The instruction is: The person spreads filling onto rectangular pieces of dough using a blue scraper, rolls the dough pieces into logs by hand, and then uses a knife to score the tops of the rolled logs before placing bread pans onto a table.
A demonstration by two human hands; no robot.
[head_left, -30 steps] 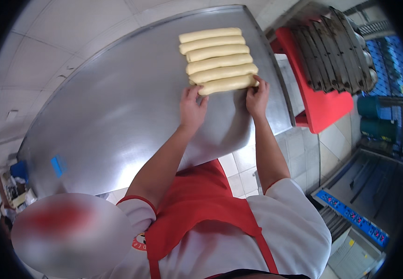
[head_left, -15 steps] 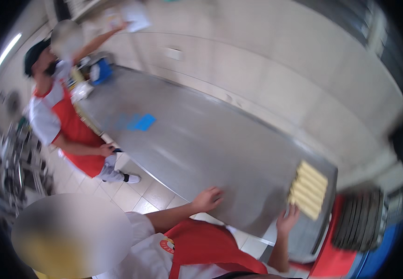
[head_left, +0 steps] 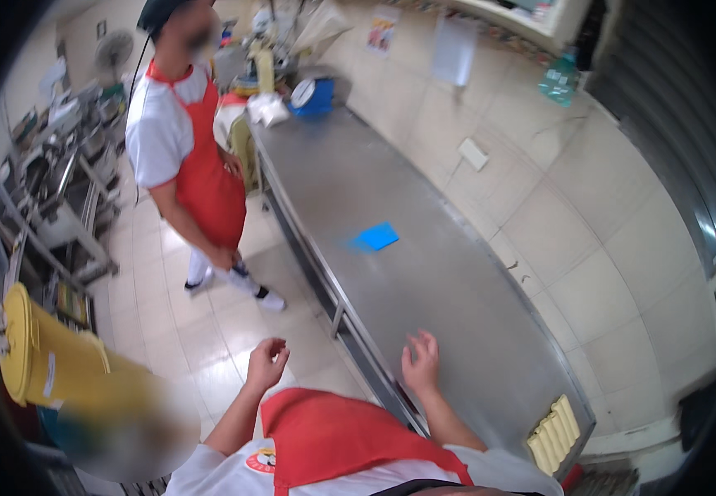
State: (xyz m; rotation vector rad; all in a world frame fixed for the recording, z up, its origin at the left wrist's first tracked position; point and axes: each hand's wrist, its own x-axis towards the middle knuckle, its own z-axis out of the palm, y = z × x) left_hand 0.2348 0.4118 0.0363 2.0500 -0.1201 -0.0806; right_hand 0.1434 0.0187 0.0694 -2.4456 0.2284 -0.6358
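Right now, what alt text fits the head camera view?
The wearer's left hand and right hand hover empty near a metal table bearing pale dough rolls and a flat blue piece; a co-worker stands at left.

Fairly bright lt w/ glare on floor tiles (head_left: 216, 374), blk corners, fisheye-bent edges, lower-L patch blurred.

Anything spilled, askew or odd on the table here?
Nothing looks spilled or damaged; the pale yellow dough rolls lie side by side. One oddity: a faint blue patch beside the flat, bright blue rectangle on the grey metal table; smear or reflection, I can't tell.
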